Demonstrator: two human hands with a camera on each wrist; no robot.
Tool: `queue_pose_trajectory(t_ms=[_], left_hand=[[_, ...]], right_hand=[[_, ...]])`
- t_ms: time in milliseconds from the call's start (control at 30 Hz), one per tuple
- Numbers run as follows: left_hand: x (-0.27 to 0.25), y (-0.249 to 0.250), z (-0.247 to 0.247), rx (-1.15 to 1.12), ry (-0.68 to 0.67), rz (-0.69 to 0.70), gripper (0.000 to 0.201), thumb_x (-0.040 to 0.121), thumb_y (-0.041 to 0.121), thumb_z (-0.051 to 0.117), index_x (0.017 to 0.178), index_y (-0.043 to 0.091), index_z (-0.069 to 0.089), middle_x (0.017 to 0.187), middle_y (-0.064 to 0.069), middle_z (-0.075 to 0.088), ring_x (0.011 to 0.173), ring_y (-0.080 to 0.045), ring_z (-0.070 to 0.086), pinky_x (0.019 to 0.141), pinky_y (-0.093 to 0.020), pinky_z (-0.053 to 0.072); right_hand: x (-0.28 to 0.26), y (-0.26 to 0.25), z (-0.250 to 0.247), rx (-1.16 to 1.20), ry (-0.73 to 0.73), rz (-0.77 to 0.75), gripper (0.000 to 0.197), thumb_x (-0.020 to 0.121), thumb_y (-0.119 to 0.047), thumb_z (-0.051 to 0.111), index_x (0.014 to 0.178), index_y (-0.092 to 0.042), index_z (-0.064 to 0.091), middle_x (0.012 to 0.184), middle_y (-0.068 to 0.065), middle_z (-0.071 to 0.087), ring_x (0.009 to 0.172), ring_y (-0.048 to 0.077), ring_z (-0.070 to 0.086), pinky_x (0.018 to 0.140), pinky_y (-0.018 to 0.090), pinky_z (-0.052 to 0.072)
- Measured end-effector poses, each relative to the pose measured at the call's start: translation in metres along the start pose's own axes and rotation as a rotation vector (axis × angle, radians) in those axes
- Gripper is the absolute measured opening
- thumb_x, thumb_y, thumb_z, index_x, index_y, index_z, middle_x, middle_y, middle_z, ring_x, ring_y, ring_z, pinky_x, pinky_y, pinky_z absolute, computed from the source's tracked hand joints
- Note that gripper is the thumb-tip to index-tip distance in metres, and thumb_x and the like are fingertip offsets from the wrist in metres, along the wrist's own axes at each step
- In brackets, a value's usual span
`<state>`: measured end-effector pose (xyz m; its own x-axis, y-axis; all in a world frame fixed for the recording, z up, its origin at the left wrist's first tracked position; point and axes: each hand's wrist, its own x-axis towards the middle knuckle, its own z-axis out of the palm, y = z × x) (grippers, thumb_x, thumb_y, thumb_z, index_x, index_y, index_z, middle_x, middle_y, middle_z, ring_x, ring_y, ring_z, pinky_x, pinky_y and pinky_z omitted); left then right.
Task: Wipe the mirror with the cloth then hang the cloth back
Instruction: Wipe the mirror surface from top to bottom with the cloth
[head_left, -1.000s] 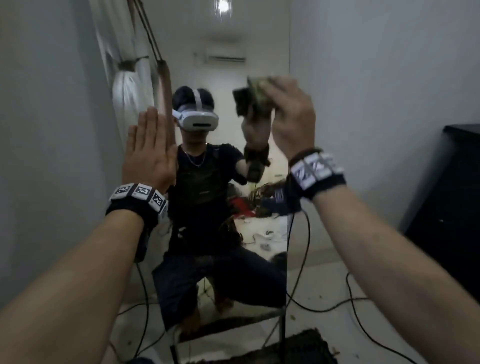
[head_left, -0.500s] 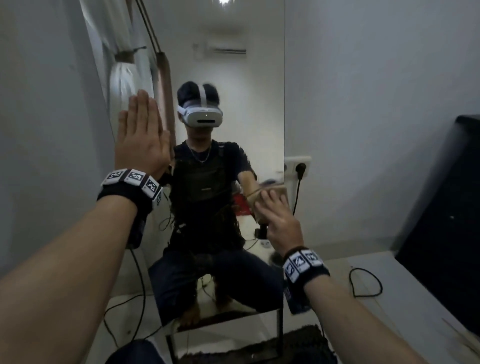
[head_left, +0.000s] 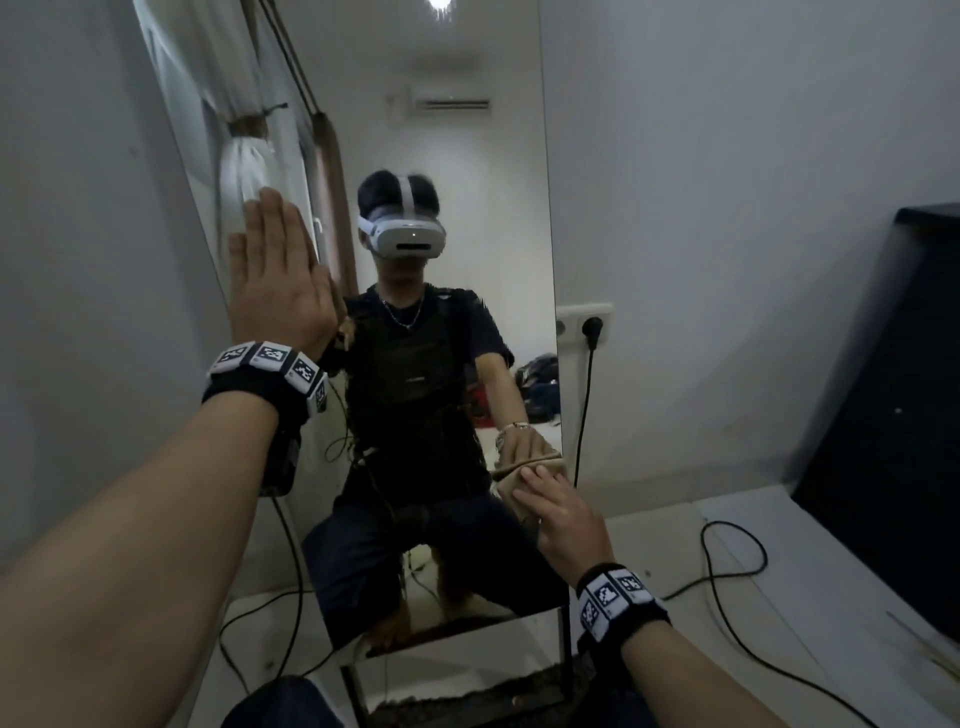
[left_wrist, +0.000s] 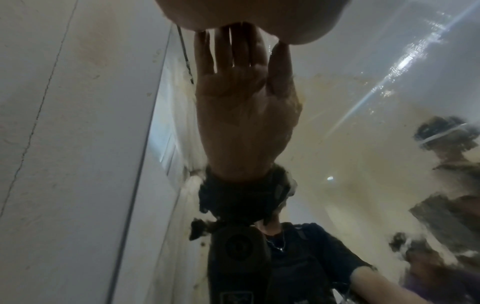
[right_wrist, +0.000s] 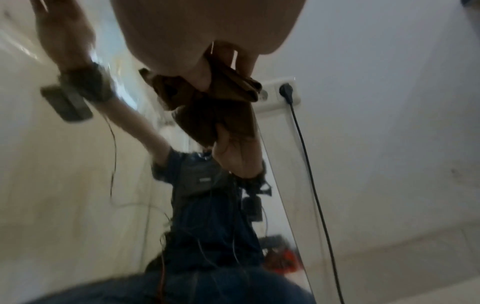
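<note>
A tall frameless mirror (head_left: 467, 171) leans on the wall, the left hand (head_left: 280, 280) flat with straight fingers against its left edge, the right hand (head_left: 563, 512) pressing a bunched brown cloth (head_left: 524, 467) onto its lower right glass.

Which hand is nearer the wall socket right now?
Right. The right hand presses the cloth on the mirror's right edge just below the socket; the left hand is flat at the mirror's far edge.

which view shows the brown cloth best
The right wrist view: the crumpled brown cloth fills the middle of the frame, bunched under the right hand against the mirror. The head view shows only a tan edge of it past the fingers. The left wrist view does not show it.
</note>
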<state>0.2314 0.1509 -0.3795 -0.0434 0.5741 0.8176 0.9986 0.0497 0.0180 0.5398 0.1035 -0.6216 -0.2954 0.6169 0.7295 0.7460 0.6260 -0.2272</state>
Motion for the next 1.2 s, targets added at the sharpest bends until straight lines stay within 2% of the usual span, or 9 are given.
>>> queue_pose_trajectory(t_ms=[67,267,400,533,667,833,1000,1100,1200], left_hand=[[-0.001,0.0,-0.001,-0.008,0.0,0.006,0.062,0.099,0.022,0.03,0.153,0.002,0.005,0.162,-0.016,0.001,0.15,-0.028,-0.001,0.122,-0.046,0.002],[-0.03,0.012,-0.015,-0.205,0.091,-0.189,0.062,0.1,0.022,0.033,0.153,0.002,0.008,0.162,-0.016,0.007,0.15,-0.026,0.004,0.122,-0.042,0.002],[-0.103,0.02,0.006,-0.146,-0.02,-0.042,0.06,0.099,0.026,0.03,0.152,0.003,0.015,0.161,-0.014,0.013,0.15,-0.026,0.01,0.122,-0.046,0.008],[-0.139,0.006,0.028,-0.064,-0.166,-0.059,0.062,0.096,0.028,0.027,0.152,0.001,0.018,0.161,-0.014,0.012,0.149,-0.027,0.013,0.12,-0.049,0.016],[-0.145,0.004,0.036,-0.034,-0.227,-0.043,0.065,0.096,0.026,0.029,0.153,0.003,0.009,0.162,-0.012,0.001,0.15,-0.026,0.003,0.121,-0.048,0.016],[-0.144,0.01,0.034,-0.012,-0.256,-0.076,0.067,0.096,0.028,0.03,0.153,0.003,0.006,0.162,-0.011,-0.003,0.15,-0.026,-0.001,0.121,-0.048,0.013],[-0.144,0.012,0.031,-0.016,-0.276,-0.086,0.069,0.094,0.031,0.029,0.153,0.003,0.007,0.162,-0.013,0.0,0.15,-0.027,0.002,0.121,-0.048,0.014],[-0.145,0.014,0.03,-0.034,-0.259,-0.104,0.07,0.094,0.034,0.031,0.153,0.003,0.008,0.162,-0.012,0.0,0.15,-0.026,0.002,0.121,-0.047,0.012],[-0.146,0.014,0.029,-0.05,-0.247,-0.11,0.072,0.094,0.035,0.031,0.153,0.004,0.006,0.162,-0.011,-0.001,0.15,-0.025,-0.001,0.122,-0.045,0.008]], right_hand=[[0.029,-0.01,-0.027,0.062,0.131,-0.043,0.034,0.079,-0.005,0.048,0.095,-0.015,0.076,0.103,0.007,0.073,0.089,0.024,0.067,0.072,0.036,0.058],[0.223,-0.04,-0.115,0.15,0.534,-0.15,0.033,0.09,-0.013,0.048,0.114,-0.005,0.069,0.114,0.016,0.067,0.104,0.031,0.063,0.092,0.04,0.051],[0.312,-0.048,-0.128,0.018,0.376,-0.021,0.04,0.088,-0.006,0.045,0.123,-0.014,0.063,0.133,0.007,0.058,0.124,0.029,0.051,0.103,0.04,0.043],[0.258,-0.043,-0.075,0.01,0.232,-0.025,0.048,0.088,-0.007,0.034,0.131,-0.013,0.055,0.144,0.006,0.047,0.138,0.029,0.036,0.117,0.043,0.025],[0.159,-0.029,-0.018,0.016,0.207,-0.068,0.049,0.08,0.007,0.059,0.126,-0.01,0.06,0.139,0.007,0.052,0.135,0.029,0.04,0.116,0.048,0.025],[0.056,-0.018,0.019,-0.025,0.08,-0.066,0.061,0.061,0.018,0.065,0.114,-0.011,0.068,0.129,0.006,0.061,0.126,0.028,0.051,0.109,0.05,0.036],[-0.002,-0.014,0.031,-0.109,-0.042,-0.035,0.056,0.059,0.006,0.056,0.107,-0.016,0.072,0.122,0.004,0.066,0.116,0.03,0.06,0.106,0.047,0.036],[-0.026,-0.014,0.032,-0.107,-0.162,-0.014,0.059,0.048,0.008,0.073,0.101,-0.018,0.075,0.115,0.002,0.07,0.108,0.028,0.065,0.091,0.052,0.048],[-0.016,-0.021,0.014,0.023,-0.072,-0.004,0.042,0.065,0.004,0.059,0.099,-0.014,0.075,0.108,0.007,0.071,0.096,0.028,0.069,0.08,0.042,0.058]])
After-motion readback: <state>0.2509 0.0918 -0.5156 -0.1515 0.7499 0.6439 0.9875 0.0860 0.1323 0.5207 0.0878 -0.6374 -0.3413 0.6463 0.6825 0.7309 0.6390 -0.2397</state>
